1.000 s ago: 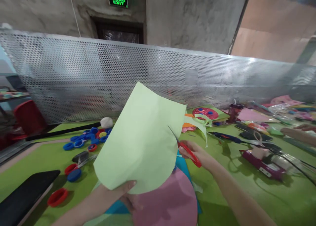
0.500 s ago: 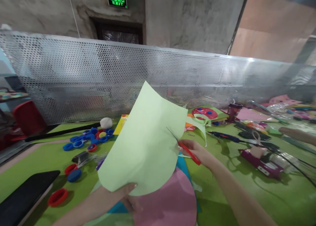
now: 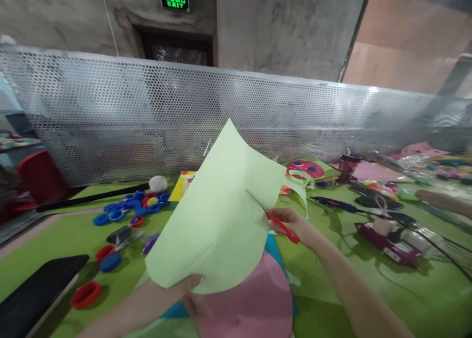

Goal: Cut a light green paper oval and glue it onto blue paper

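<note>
A large light green paper sheet (image 3: 221,210) is held up above the table, its lower and right edges cut to a curve. My left hand (image 3: 190,286) pinches its bottom edge, thumb on top and fingers hidden beneath. In my right hand (image 3: 291,225) are red-handled scissors (image 3: 282,226), at the sheet's right edge. One blade lies in front of the paper; the other is hidden. Near the right edge dangles a thin curled paper strip (image 3: 300,193). Under the sheet lies a rounded pink paper piece (image 3: 250,303), on top of blue paper (image 3: 275,249).
To the left lie a black phone-like slab (image 3: 40,293), a red ring (image 3: 85,294) and several blue rings (image 3: 138,202). On the right are a purple power strip (image 3: 387,244) with cables and a glue gun (image 3: 337,204). A perforated metal screen (image 3: 177,116) stands behind; another person's arm (image 3: 444,201) reaches in.
The sheet's top corner has swung to the right and slightly up. Both hands stay nearly in place, the scissors still at the right edge.
</note>
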`<state>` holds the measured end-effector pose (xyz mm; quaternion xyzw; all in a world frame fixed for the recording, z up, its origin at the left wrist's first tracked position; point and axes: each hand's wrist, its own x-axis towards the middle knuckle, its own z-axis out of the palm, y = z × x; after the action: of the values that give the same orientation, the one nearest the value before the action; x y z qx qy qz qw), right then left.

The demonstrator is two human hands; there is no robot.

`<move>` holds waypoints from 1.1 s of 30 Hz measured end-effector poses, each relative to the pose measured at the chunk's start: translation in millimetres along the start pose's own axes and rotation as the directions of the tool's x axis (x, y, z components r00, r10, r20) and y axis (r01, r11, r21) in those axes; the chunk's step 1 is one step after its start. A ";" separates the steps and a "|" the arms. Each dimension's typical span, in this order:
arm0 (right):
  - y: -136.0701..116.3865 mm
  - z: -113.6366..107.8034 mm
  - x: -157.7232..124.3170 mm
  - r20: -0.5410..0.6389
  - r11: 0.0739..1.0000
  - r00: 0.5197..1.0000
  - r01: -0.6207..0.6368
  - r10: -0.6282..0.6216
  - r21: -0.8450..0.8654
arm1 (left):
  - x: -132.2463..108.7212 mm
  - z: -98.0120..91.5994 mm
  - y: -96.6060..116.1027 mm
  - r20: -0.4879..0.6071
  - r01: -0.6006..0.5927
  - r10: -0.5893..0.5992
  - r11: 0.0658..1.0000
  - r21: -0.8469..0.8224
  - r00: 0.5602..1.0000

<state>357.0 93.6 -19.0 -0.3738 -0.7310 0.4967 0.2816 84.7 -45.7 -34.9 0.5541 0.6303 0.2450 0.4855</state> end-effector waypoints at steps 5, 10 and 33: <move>-3.7 -2.4 -4.4 0.022 1.000 1.000 0.018 -0.018 -0.014 | -5.4 0.1 9.4 0.075 0.015 -0.018 0.999 0.047 0.997; -2.8 -3.4 -1.0 0.052 1.000 0.999 0.014 -0.015 0.012 | -8.2 -1.5 15.7 0.090 0.037 -0.046 0.994 0.107 0.995; -3.6 -5.9 -1.3 0.075 0.996 0.997 -0.006 -0.001 0.084 | -11.4 1.5 12.3 0.052 -0.005 0.002 0.998 0.065 0.999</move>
<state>361.4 94.8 -13.6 -0.3435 -0.7191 0.5410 0.2686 90.8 -53.4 -21.2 0.5769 0.6242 0.2107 0.4829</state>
